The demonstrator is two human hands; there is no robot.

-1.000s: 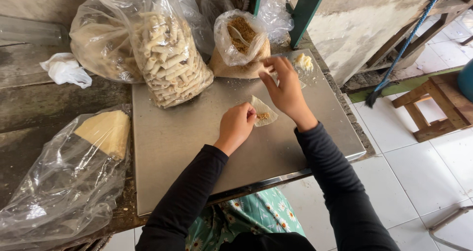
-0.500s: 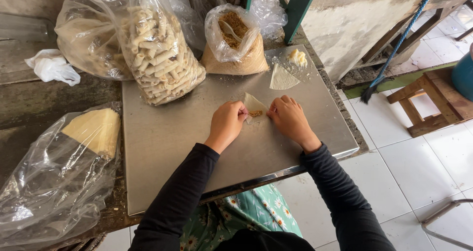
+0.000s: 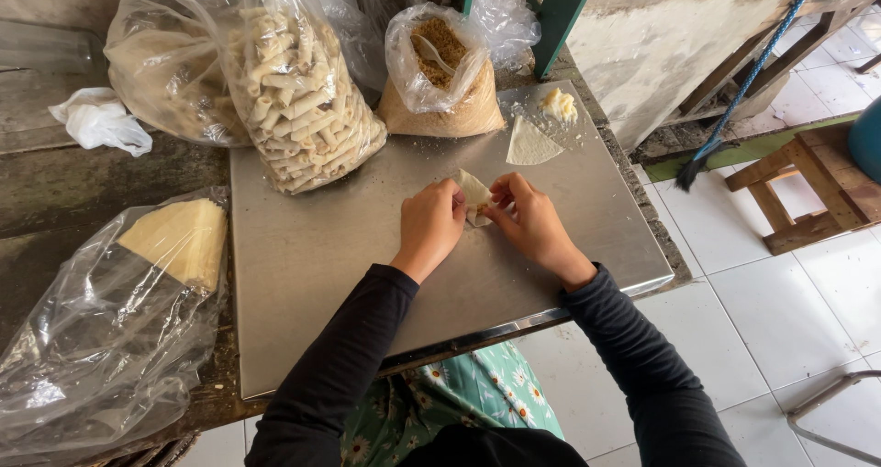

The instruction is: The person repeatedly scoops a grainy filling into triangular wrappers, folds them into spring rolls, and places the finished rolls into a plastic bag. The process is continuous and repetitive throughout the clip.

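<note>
Both my hands meet over a small pale wrapper with brown filling, on a steel work plate. My left hand pinches its left side and my right hand folds its right edge. Another triangular wrapper lies flat further back, beside a lump of pale paste. An open bag of brown crumb filling with a spoon stands behind them.
A clear bag of finished rolled sticks stands at the back left, with another bag behind it. A plastic bag holding stacked wrappers lies left. A wooden stool and broom are at right on the tiled floor.
My right hand came back from the paste lump to the wrapper. Both hands now fold it on the plate, a little nearer to me.
</note>
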